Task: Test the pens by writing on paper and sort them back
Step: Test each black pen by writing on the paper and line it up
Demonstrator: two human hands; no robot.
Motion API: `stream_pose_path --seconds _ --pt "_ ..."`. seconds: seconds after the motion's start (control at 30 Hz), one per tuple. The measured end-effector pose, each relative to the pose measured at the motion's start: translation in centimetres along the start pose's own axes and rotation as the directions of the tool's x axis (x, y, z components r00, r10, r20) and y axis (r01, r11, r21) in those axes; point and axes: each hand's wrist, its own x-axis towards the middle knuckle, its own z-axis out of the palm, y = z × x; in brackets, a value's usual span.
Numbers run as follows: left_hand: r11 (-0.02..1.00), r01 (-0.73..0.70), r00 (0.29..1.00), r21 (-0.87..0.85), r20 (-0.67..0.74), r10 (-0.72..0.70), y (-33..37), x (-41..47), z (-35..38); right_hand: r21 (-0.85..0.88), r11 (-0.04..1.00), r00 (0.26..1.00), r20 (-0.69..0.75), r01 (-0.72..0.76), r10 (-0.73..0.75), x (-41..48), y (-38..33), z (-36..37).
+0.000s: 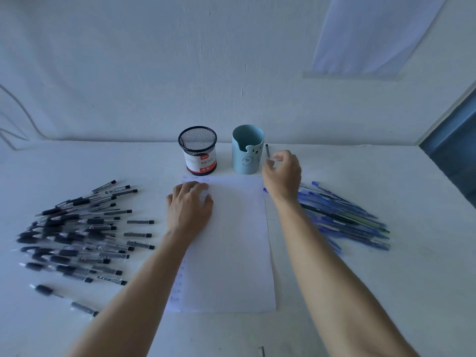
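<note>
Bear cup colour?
Light blue cup, with the bear face drawn in dark lines. Shows best in the head view.

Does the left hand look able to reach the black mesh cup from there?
Probably yes: the left hand rests on the paper just short of the mesh cup, nothing between them.

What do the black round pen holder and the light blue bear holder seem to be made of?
The black round pen holder looks like matt metal wire mesh: the wall shows through its grid. The light blue bear holder seems smooth, opaque moulded plastic with a cut-out rim, though ceramic is possible.
</note>
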Motion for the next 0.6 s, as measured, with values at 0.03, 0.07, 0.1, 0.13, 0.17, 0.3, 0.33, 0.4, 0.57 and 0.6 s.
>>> stream_pose_path --seconds 0.03,0.07,0.1,0.13,0.17,0.3,0.33,0.4,0.57,0.6 --pt "0.999 0.017 1.0 -0.034 -0.002 -0.018 -0.1 0.0 -0.1 0.013 1.0 1.0 -0.015 0.02 -0.02 -1.3 -0.4 -0.1" --pt "0.997 0.035 0.999 -0.064 0.001 -0.035 -0.1 0.1 -0.2 0.024 0.999 0.999 -0.016 0.046 -0.046 -2.7 -0.8 -0.2" --pt "0.995 0.049 0.999 -0.084 0.01 -0.048 -0.1 0.1 -0.4 0.04 0.996 0.997 0.0 0.076 -0.076 -4.2 -1.0 -0.1" --pt "0.993 0.062 0.998 -0.096 0.023 -0.06 -0.1 0.1 -0.5 0.063 0.992 0.993 0.034 0.109 -0.111 -5.6 -1.2 0.1" --pt "0.991 0.076 0.997 -0.108 0.036 -0.073 0.0 0.2 -0.8 0.091 0.984 0.982 0.091 0.154 -0.163 -6.9 -1.3 0.4" --pt "0.962 0.157 0.987 -0.223 0.065 -0.146 0.4 0.5 -2.6 0.029 0.913 0.826 0.415 0.407 -0.381 -10.7 -0.7 1.7" --pt "0.958 0.163 0.986 -0.238 0.06 -0.153 0.1 0.4 -3.3 -0.025 0.892 0.781 0.496 0.451 -0.381 -11.3 -0.4 1.8" --pt "0.964 0.128 0.992 -0.233 0.034 -0.124 -0.8 0.1 -4.5 -0.118 0.855 0.716 0.611 0.505 -0.338 -12.4 0.1 1.9" --pt "0.993 0.059 0.996 0.099 0.06 -0.066 -4.8 -1.8 -7.5 -0.196 0.817 0.706 0.634 0.542 -0.316 -12.8 0.6 2.1" --pt "0.984 0.075 0.993 0.16 0.076 -0.088 -5.4 -2.3 -8.1 -0.199 0.818 0.71 0.63 0.54 -0.315 -12.9 0.5 2.1"
